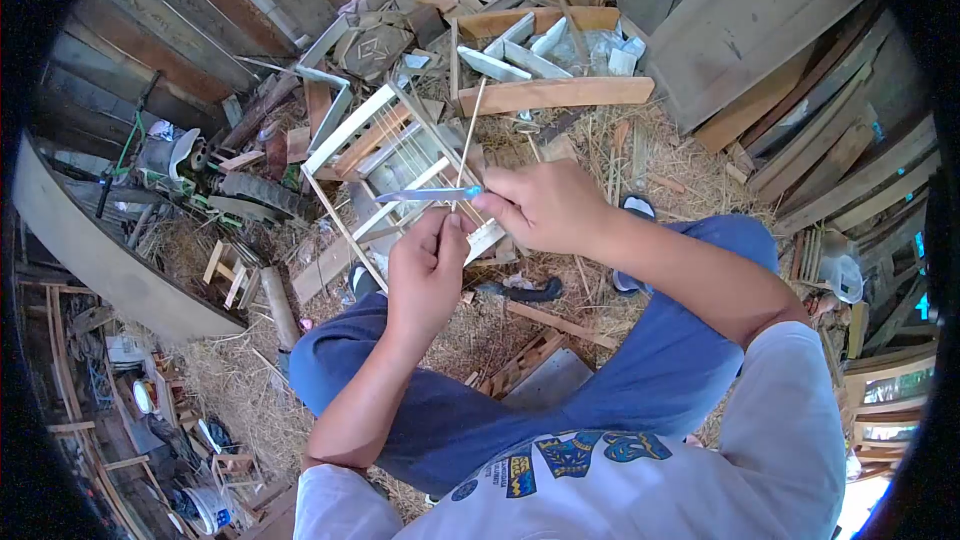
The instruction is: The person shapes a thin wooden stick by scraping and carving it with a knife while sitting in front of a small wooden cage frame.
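My right hand [540,202] is closed around the blue handle of a knife [425,195], whose blade points left. Below it my left hand [430,252] pinches the lower end of a thin pale stick [472,135], which rises upward past the blade. The blade lies across or very near the stick by my left fingers; whether it touches cannot be made out. Just behind both hands a pale wooden frame [352,128] with thin rods strung along it leans at a slant.
A curved board [110,250] stands at the left, near a machine with a wheel [250,190]. Scrap wood in a wooden-sided box [556,93] lies ahead. Planks [840,155] lean at the right. A dark curved object [520,290] lies on the straw between my legs.
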Demonstrator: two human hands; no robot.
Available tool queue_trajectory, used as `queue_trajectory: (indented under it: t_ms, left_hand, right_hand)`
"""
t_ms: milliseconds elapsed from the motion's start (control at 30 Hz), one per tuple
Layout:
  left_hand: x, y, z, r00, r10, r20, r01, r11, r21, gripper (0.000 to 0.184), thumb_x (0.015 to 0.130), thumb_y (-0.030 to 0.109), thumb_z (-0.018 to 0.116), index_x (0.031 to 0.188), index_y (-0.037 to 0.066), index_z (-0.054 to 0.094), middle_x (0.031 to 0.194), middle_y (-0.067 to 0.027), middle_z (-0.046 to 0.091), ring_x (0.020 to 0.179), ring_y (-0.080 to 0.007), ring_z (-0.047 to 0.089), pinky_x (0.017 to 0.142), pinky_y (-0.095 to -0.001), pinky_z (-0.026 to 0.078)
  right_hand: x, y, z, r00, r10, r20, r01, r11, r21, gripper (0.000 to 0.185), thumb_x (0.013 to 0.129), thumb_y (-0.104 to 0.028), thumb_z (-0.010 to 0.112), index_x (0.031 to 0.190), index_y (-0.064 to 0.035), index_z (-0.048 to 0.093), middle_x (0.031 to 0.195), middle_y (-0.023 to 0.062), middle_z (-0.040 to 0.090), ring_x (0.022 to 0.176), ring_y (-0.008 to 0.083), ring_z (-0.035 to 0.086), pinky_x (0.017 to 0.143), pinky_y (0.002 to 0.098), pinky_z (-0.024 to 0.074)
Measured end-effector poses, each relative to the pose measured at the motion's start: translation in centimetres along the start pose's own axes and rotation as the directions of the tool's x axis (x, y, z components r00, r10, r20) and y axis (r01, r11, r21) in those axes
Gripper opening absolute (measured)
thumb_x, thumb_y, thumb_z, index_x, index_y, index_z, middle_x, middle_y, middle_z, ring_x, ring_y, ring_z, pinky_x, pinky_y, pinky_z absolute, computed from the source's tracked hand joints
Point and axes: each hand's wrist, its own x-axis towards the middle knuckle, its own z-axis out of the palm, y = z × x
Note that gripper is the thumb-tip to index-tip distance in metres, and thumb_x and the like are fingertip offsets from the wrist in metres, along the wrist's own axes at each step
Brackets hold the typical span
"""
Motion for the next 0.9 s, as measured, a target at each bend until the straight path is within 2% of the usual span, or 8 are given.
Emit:
queue_trajectory:
  t_ms: [100, 133, 200, 233, 333, 533, 600, 900]
  left_hand:
    - [-0.2, 0.3, 0.1, 0.999, 0.036, -0.009, -0.034, 0.989, 0.143, 0.023, 0.109, 0.017, 0.048, 0.098, 0.002, 0.062, 0.067, 0.0061, 0.046, 0.056, -0.0016, 0.038, 0.051, -0.022, 0.026]
    - [-0.2, 0.5, 0.0, 0.999, 0.035, -0.004, -0.034, 0.989, 0.143, 0.023, 0.109, 0.017, 0.048, 0.098, 0.002, 0.062, 0.067, 0.0061, 0.046, 0.056, -0.0016, 0.038, 0.051, -0.022, 0.026]
    - [-0.3, 1.1, -0.7, 0.986, -0.135, 0.095, 0.135, 0.991, 0.0, 0.022, 0.109, 0.017, 0.049, 0.097, 0.004, 0.061, 0.066, 0.0069, 0.044, 0.056, -0.0013, 0.037, 0.049, -0.0223, 0.024]
    - [-0.8, 1.0, -0.4, 0.992, -0.095, 0.084, 0.098, 0.995, -0.033, 0.022, 0.11, 0.018, 0.048, 0.097, 0.004, 0.061, 0.066, 0.0073, 0.043, 0.055, -0.0011, 0.035, 0.049, -0.0225, 0.024]
    - [-1.1, 1.7, -0.1, 0.988, -0.128, 0.091, 0.14, 0.981, -0.135, 0.023, 0.11, 0.02, 0.047, 0.099, 0.005, 0.06, 0.065, 0.0086, 0.039, 0.054, -0.0011, 0.032, 0.048, -0.0229, 0.023]
    - [0.7, -0.3, -0.8, 0.994, -0.082, 0.072, 0.091, 0.986, -0.137, 0.021, 0.11, 0.017, 0.047, 0.1, 0.004, 0.061, 0.068, 0.0083, 0.042, 0.061, -0.0013, 0.036, 0.055, -0.0218, 0.028]
    - [0.5, -0.5, -0.4, 0.998, -0.055, 0.042, 0.059, 0.994, -0.093, 0.02, 0.109, 0.016, 0.048, 0.101, 0.003, 0.061, 0.07, 0.0078, 0.044, 0.063, -0.0017, 0.038, 0.056, -0.022, 0.03]
    - [-0.1, 0.9, -0.7, 0.996, -0.079, 0.037, 0.075, 0.99, 0.119, 0.018, 0.108, 0.015, 0.05, 0.102, 0.002, 0.061, 0.076, 0.0044, 0.05, 0.07, -0.0038, 0.044, 0.064, -0.0228, 0.037]
  right_hand:
    - [0.2, 0.8, -0.9, 1.0, -0.012, 0.022, 0.014, 0.996, -0.091, 0.031, 0.099, -0.039, 0.058, 0.085, -0.0119, 0.064, 0.067, 0.0153, 0.066, 0.062, 0.0394, 0.067, 0.056, 0.0524, 0.0522]
    - [0.7, 1.7, -1.0, 0.99, 0.139, -0.012, -0.139, 0.982, -0.129, 0.031, 0.1, -0.04, 0.057, 0.088, -0.0124, 0.066, 0.07, 0.0149, 0.068, 0.066, 0.0392, 0.068, 0.058, 0.0526, 0.0528]
    - [1.7, 7.2, -0.1, 0.927, 0.193, -0.323, -0.214, 0.977, -0.029, 0.037, 0.103, -0.043, 0.05, 0.097, -0.0125, 0.071, 0.077, 0.0151, 0.07, 0.076, 0.0379, 0.07, 0.067, 0.0521, 0.0535]
    - [2.2, 9.8, -2.0, 0.899, 0.371, -0.233, -0.399, 0.913, -0.087, 0.041, 0.105, -0.043, 0.047, 0.1, -0.0103, 0.071, 0.08, 0.0167, 0.07, 0.079, 0.0367, 0.07, 0.069, 0.0506, 0.052]
    - [2.3, 10.7, -4.6, 0.821, 0.444, -0.359, -0.454, 0.889, 0.06, 0.041, 0.105, -0.043, 0.048, 0.095, -0.0088, 0.069, 0.079, 0.0178, 0.069, 0.076, 0.038, 0.068, 0.067, 0.0506, 0.0503]
    - [0.7, 2.3, -1.3, 0.952, 0.299, -0.065, -0.297, 0.954, 0.031, 0.037, 0.103, -0.042, 0.053, 0.09, -0.0088, 0.063, 0.068, 0.0178, 0.065, 0.065, 0.0412, 0.065, 0.056, 0.0514, 0.0478]
    - [0.3, 1.1, -0.2, 0.999, 0.029, -0.044, -0.03, 0.999, -0.03, 0.034, 0.101, -0.041, 0.057, 0.089, -0.0096, 0.062, 0.064, 0.0163, 0.064, 0.06, 0.0408, 0.065, 0.052, 0.0518, 0.0478]
    - [0.4, 1.2, -0.7, 0.999, 0.006, -0.04, -0.009, 0.998, -0.057, 0.036, 0.099, -0.044, 0.058, 0.084, -0.0115, 0.061, 0.063, 0.0143, 0.064, 0.059, 0.0376, 0.066, 0.052, 0.0515, 0.0498]
